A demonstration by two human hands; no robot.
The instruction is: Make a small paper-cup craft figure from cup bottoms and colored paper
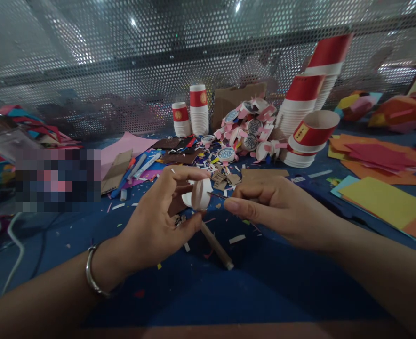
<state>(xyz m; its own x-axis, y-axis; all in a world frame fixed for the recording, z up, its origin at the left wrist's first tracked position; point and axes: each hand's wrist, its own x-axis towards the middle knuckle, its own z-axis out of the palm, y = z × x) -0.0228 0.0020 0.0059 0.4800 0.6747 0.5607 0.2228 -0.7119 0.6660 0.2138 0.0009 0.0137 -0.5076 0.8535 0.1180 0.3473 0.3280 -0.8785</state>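
Note:
Between the thumb and fingers of my left hand (155, 223) is a small white cut-off paper cup bottom (202, 194), tilted with its side toward the right. My right hand (278, 207) pinches a thin, dark, pointed tool (218, 195). Its tip meets or nearly meets the side of the cup bottom; I cannot tell whether it has gone through. Another white round piece (187, 199) shows just behind, partly covered by my left fingers. Below the hands, a brown stick-like rod (218, 247) lies on the blue table (201, 301).
Behind my hands is a heap of white cup bottoms with pink strips (248, 129). Red-and-white paper cup stacks (301, 101) rise at the back right, smaller stacks (198, 110) at centre. Coloured paper (384, 200) lies right, pens (133, 169) left. Scraps litter the table.

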